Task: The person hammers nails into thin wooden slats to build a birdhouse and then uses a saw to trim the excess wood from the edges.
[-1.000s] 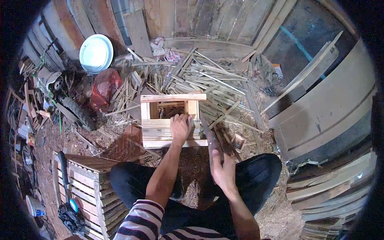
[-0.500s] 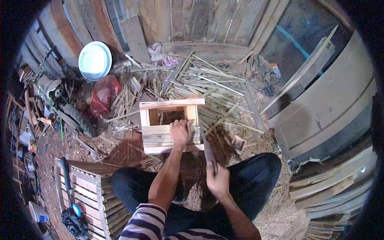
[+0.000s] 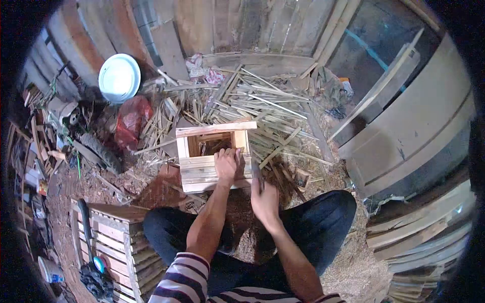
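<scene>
A small wooden crate (image 3: 204,174) of pale slats stands in front of me, its upper part open below a top bar. My left hand (image 3: 227,164) lies across the front slats, fingers curled at the edge of the opening and gripping there. Just right of the crate, my right hand (image 3: 264,202) is closed around a long, flat, dark grey tool (image 3: 256,177) that looks like a blade. The tool points up along the crate's right side, and motion smears it, so I cannot tell its exact kind.
Behind the crate lies a heap of thin wood strips (image 3: 262,101). A slatted crate (image 3: 108,232) stands at my left, with a long dark-handled tool (image 3: 85,222) on it. Stacked boards (image 3: 424,227) and a door panel (image 3: 409,141) are on the right. A white basin (image 3: 119,78) leans at the back.
My right hand and the tool have moved up and left, closer to the crate's right side. The left hand keeps its hold on the front slats.
</scene>
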A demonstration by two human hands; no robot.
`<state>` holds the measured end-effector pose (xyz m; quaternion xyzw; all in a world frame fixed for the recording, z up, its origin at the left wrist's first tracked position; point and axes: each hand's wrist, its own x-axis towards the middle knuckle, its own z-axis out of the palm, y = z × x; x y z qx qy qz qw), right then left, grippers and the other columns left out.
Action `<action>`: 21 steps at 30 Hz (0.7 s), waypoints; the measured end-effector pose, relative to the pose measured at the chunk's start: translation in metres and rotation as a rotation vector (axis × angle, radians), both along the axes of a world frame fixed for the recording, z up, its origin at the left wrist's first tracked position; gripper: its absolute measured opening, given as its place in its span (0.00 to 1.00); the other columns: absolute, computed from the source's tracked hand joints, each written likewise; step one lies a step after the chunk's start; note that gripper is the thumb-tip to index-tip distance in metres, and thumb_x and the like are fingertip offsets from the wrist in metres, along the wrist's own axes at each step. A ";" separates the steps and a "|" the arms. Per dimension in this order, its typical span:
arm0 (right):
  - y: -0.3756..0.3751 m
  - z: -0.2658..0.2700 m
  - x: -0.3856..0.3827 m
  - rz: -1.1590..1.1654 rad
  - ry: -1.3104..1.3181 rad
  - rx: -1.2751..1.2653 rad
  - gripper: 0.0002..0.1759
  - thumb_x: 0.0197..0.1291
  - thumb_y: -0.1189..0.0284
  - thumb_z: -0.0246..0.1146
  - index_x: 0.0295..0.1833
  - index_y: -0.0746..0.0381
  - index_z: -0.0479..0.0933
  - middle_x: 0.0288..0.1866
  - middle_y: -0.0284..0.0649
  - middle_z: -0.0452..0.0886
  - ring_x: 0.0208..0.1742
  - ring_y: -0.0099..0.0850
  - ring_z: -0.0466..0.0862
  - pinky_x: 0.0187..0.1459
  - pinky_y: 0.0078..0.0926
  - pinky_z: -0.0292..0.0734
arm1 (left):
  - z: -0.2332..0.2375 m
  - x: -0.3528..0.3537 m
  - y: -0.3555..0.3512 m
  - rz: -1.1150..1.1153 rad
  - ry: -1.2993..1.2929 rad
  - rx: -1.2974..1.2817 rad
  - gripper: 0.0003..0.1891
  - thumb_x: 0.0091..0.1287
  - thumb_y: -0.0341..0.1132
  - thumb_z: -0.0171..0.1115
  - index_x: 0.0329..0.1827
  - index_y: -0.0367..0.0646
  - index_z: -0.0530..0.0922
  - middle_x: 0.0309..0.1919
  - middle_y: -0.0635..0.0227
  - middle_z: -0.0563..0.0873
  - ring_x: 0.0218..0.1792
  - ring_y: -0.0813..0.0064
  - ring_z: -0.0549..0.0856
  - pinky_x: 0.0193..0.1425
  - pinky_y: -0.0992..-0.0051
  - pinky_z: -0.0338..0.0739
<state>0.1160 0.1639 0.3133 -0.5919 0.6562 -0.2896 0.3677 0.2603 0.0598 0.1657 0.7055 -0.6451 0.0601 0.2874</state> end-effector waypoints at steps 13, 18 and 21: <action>-0.018 -0.091 -0.029 -0.214 -0.664 -0.034 0.24 0.65 0.55 0.60 0.24 0.63 0.70 0.13 0.36 0.70 0.16 0.30 0.73 0.22 0.36 0.70 | 0.011 -0.001 -0.002 -0.022 0.090 0.057 0.16 0.70 0.45 0.52 0.36 0.43 0.82 0.33 0.61 0.82 0.40 0.60 0.77 0.48 0.61 0.66; -0.030 -0.089 -0.048 -0.425 -1.363 0.345 0.26 0.65 0.49 0.58 0.25 0.57 0.63 0.14 0.24 0.56 0.12 0.18 0.57 0.16 0.23 0.59 | 0.010 -0.004 -0.001 -0.031 0.059 -0.079 0.11 0.66 0.42 0.57 0.37 0.44 0.79 0.32 0.60 0.78 0.40 0.58 0.75 0.50 0.59 0.65; -0.026 -0.053 -0.047 -0.319 -0.959 0.237 0.23 0.67 0.53 0.58 0.27 0.57 0.63 0.14 0.25 0.58 0.12 0.19 0.59 0.16 0.23 0.59 | 0.008 -0.006 -0.001 -0.068 -0.029 -0.120 0.09 0.66 0.39 0.56 0.39 0.43 0.78 0.33 0.59 0.77 0.41 0.58 0.75 0.51 0.60 0.66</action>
